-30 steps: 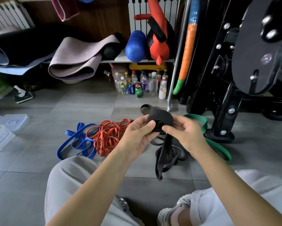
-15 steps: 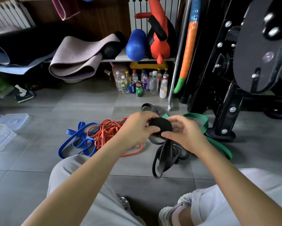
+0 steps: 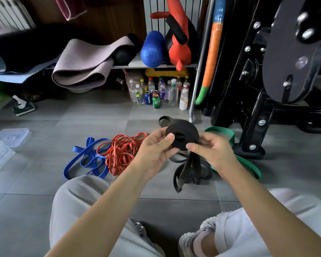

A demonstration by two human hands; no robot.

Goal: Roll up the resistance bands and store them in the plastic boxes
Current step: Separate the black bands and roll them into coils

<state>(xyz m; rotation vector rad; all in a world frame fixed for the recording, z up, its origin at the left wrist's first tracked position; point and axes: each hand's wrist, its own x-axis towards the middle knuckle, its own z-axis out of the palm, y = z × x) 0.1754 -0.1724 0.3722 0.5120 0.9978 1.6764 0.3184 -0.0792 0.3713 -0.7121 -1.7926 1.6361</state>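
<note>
A black resistance band (image 3: 183,131) is partly wound into a thick roll held in the air between both hands. My left hand (image 3: 155,151) grips the roll's left side with the thumb on its face. My right hand (image 3: 212,152) pinches its lower right side. The band's loose tail (image 3: 188,171) hangs down and piles on the floor. An orange band (image 3: 121,152) lies in a tangle to the left, a blue band (image 3: 85,160) beside it, and a green band (image 3: 228,134) behind my right hand. Clear plastic boxes (image 3: 2,145) sit at the far left.
A black exercise machine (image 3: 267,80) stands at the right, its foot near the green band. Several bottles and cans (image 3: 159,93) stand under a shelf holding rolled mats (image 3: 81,65) and a blue foam roller (image 3: 152,49). My knees fill the bottom of the view.
Both hands turned the black roll: half a second ago the left hand covered it, now its face shows again and sits slightly higher. The loose tail shifted a little.
</note>
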